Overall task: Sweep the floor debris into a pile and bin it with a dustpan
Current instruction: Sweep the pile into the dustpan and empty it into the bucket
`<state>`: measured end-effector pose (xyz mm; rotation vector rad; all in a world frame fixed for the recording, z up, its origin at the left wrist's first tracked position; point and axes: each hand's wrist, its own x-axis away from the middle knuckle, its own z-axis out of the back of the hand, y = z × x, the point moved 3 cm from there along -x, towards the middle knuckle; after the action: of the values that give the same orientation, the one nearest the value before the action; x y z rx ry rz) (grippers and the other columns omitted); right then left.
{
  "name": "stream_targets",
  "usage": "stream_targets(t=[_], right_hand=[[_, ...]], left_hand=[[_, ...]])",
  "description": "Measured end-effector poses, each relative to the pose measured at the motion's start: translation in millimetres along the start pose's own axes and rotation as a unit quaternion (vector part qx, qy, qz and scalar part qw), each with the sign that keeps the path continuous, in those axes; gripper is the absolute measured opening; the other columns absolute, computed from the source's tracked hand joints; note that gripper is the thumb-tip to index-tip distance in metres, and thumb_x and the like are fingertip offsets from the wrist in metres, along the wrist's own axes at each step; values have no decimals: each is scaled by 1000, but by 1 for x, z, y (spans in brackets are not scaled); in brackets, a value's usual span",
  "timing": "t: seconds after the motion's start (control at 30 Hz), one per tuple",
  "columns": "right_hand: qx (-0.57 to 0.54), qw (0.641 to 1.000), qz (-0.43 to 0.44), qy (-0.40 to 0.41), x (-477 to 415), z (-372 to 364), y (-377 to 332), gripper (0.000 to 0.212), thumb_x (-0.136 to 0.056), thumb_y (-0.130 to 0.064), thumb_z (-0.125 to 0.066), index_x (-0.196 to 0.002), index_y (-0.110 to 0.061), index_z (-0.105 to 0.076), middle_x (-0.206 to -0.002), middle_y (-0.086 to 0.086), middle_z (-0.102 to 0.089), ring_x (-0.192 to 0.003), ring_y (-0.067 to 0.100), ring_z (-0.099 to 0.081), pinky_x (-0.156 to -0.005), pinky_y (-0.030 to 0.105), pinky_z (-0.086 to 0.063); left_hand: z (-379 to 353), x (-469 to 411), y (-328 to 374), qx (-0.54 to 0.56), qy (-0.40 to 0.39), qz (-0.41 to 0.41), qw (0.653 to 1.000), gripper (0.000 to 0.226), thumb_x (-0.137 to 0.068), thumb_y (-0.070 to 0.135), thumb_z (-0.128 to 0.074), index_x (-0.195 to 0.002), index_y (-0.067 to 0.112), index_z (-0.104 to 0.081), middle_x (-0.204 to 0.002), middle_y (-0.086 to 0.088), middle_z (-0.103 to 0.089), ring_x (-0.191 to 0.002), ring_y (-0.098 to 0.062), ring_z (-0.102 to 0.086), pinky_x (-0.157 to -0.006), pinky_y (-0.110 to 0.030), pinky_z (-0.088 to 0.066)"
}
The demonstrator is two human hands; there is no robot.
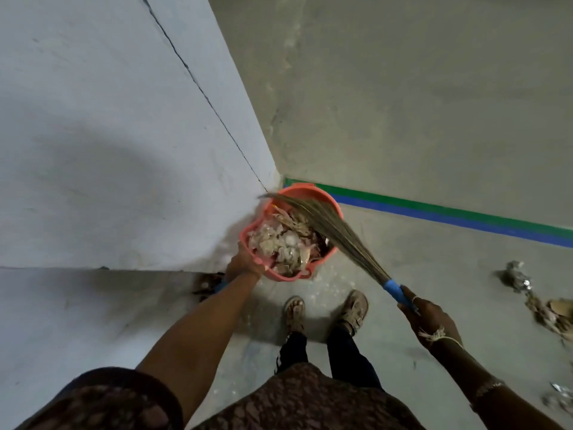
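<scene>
Head view: floor corner against the wall [124, 135], looking down.
Left hand [248, 259]: fingers curled over the near rim of the orange bin [328, 206], gripping it, likely to steady it.
Right hand [431, 318]: wrapped round the broom [335, 234] at its blue handle. The bristles lie across the bin mouth, probably to knock scraps in.
Bin contents: scraps [279, 243] of paper and wrapper, nearly full.
Floor debris [545, 308]: loose heap well right of my feet, not yet binned.
Dustpan: dark thing [207, 285] under my left wrist, cannot tell.

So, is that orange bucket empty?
No, the orange bucket is heaped with pale crumpled scraps, and the broom reaches across its top.
</scene>
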<state>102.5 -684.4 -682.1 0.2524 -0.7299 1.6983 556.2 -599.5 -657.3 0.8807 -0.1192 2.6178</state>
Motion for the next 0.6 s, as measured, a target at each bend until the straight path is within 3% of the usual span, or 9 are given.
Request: stream_targets(t=[0.13, 0.2, 0.3, 0.47, 0.6], right_hand=[[-12, 999, -29, 14, 4, -7, -15, 56, -94, -50, -54, -147, -45, -36, -107, 4, -70, -91, 26, -67, -66, 33, -46], [-11, 999, -28, 40, 11, -9, -26, 56, -94, -49, -55, -147, -44, -38, -105, 3, -70, -87, 26, -67, -65, 33, -48], [-33, 997, -23, 60, 25, -14, -43, 56, -93, -44, -61, -146, -40, -44, -102, 5, -72, -86, 27, -69, -65, 36, -53], [-45, 998, 0, 40, 43, -31, -60, 55, -92, -43, -63, -144, -41, -46, -94, 2, -73, -82, 24, -70, -62, 34, -52], [-26, 1000, -8, -14, 47, -50, -69, 54, -95, -48, -55, -146, -46, -39, -103, 3, -73, -89, 25, -69, -66, 34, -51]], left_hand=[[3, -18, 9, -21, 0, 17, 1000, 44, -93, 50, -59, -130, 25, -53, -120, -6, -67, -108, -29, -66, -79, -36, -53], [6, -27, 14, -45, 7, 11, 999, 35, -102, 42, -45, -127, 23, -58, -116, -5, -68, -106, -27, -67, -75, -35, -50], [7, -41, 19, -61, 3, 10, 998, 42, -99, 40, -46, -137, 23, -54, -115, -6, -68, -105, -29, -67, -81, -38, -55], [6, -55, 28, -83, -16, -11, 996, 80, -90, 47, -68, -154, 28, -24, -122, -7, -64, -108, -28, -65, -69, -37, -50], [5, -62, 35, -87, -39, -42, 995, 74, -87, 49, -72, -146, 28, -31, -118, -4, -65, -101, -25, -65, -65, -34, -45]])
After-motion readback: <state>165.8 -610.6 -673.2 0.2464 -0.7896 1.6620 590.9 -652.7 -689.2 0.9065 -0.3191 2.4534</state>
